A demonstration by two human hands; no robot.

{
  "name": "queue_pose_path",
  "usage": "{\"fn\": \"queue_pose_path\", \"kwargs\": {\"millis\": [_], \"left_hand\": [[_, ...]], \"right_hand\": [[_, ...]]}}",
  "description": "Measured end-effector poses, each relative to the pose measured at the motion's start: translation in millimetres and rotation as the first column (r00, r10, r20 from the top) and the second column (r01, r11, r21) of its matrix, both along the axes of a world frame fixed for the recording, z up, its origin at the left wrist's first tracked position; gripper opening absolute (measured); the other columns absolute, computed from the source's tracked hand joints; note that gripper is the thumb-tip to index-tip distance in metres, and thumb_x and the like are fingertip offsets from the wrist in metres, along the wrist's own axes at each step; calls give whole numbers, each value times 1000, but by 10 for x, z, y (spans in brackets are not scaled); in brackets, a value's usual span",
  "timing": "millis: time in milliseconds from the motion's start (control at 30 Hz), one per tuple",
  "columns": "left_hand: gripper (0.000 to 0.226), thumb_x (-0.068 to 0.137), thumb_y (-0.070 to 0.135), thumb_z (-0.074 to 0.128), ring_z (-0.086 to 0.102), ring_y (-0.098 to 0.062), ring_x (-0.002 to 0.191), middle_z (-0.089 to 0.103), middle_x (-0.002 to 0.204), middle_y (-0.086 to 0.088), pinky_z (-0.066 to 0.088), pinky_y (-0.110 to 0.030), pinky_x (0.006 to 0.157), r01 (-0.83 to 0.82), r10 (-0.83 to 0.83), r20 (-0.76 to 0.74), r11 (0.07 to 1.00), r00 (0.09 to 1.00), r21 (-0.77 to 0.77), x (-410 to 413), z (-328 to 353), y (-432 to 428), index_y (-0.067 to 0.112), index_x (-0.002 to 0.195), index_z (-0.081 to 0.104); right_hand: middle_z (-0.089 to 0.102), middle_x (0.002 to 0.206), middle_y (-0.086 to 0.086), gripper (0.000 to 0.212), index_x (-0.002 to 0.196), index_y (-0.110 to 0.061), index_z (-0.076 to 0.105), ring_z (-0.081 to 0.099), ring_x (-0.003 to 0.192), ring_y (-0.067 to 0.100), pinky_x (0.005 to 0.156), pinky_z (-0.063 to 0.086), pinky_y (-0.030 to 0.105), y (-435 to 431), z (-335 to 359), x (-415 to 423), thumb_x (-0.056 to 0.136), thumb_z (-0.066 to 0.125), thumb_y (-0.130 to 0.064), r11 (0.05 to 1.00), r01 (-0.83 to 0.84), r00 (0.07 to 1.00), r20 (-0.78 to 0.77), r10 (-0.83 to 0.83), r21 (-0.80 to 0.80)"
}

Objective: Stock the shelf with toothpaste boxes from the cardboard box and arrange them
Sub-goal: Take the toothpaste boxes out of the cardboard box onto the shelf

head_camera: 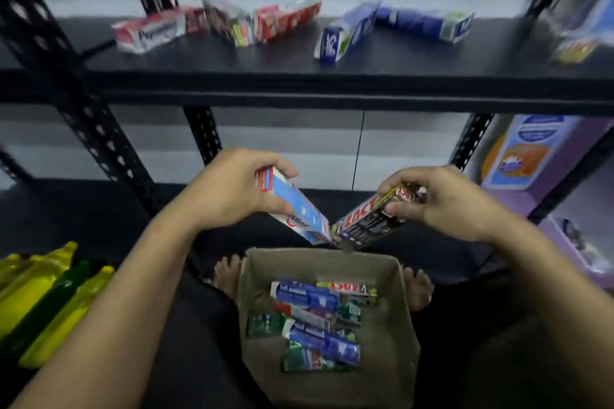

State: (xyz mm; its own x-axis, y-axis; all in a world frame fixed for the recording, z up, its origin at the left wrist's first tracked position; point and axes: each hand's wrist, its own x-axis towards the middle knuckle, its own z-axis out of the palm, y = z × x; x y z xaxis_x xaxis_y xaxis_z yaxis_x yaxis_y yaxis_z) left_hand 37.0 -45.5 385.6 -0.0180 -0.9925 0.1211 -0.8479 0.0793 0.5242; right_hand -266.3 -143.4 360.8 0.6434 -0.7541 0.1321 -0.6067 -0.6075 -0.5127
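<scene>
Head view is showing the left hand [229, 189] gripping a white and blue toothpaste box [294, 209] and the right hand [442, 202] pinching a black toothpaste box [372, 219], both hanging just above the open cardboard box [392, 335], their lower ends nearly touching. More boxes are lying loose inside it, while others are sitting askew on the shelf [299, 83] above. Lifting both clear and setting each beside its matching brand, long sides parallel, is looking like the tidy way.
</scene>
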Motion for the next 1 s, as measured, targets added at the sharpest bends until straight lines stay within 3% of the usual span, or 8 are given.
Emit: {"fn": "queue_pose_path", "kwargs": {"millis": [200,333,433,533,633,700,800,1000], "left_hand": [[47,63,33,89,68,-4,79,73,90,15,53,-24,76,11,-21,-33,957,999,-290,-89,792,272,32,107,72],[51,63,37,85,69,-2,88,73,97,18,55,-30,86,10,-36,-53,902,998,-431,-131,1205,415,34,112,70],[50,67,32,85,67,0,94,72,103,16,52,-24,90,4,-21,-23,824,1000,-567,-147,1415,461,30,115,69],[51,72,27,85,63,0,97,69,111,12,46,-14,91,12,61,81,720,995,-693,-189,1473,368,22,120,67],[50,75,17,84,62,-11,104,67,116,2,45,-23,97,30,132,148,639,980,-769,-182,1362,105,14,121,65],[50,76,16,82,61,-17,109,66,119,-1,45,-31,99,-1,168,133,625,977,-781,-149,1229,-99,12,123,64],[52,78,17,80,57,-20,117,63,125,-1,40,-27,103,-69,226,114,669,967,-740,-109,981,-372,14,126,61],[63,78,19,81,51,-15,124,59,134,3,28,-15,105,-137,261,89,732,961,-668,-123,727,-687,18,136,56]], "right_hand": [[71,89,-18,23,102,-35,71,63,80,-5,75,50,22,133,852,-99,80,77,-33,968,81,987,151,-46,-237],[73,89,-12,21,102,-34,70,67,83,5,79,54,32,203,1304,-238,82,75,-36,936,140,955,294,-41,-323],[73,94,-9,22,105,-34,68,68,87,12,83,55,40,155,1558,-357,84,72,-38,910,190,914,404,-27,-369],[71,92,-7,17,104,-28,69,65,83,6,83,53,27,47,1678,-404,87,72,-28,874,303,839,542,-56,-379],[69,87,-10,19,104,-24,69,62,78,8,80,52,29,-90,1600,-335,87,73,-27,796,443,777,619,-113,-411],[67,89,-10,18,103,-22,69,61,78,13,80,51,33,-180,1463,-250,86,73,-25,721,492,786,605,-128,-488],[69,111,-1,17,101,-18,71,62,98,25,88,46,33,-367,1188,-172,84,75,-18,630,437,873,470,-127,-642],[63,130,2,22,101,-15,71,52,109,34,90,52,45,-648,807,-80,79,77,-15,703,253,965,127,-227,-665]]}}
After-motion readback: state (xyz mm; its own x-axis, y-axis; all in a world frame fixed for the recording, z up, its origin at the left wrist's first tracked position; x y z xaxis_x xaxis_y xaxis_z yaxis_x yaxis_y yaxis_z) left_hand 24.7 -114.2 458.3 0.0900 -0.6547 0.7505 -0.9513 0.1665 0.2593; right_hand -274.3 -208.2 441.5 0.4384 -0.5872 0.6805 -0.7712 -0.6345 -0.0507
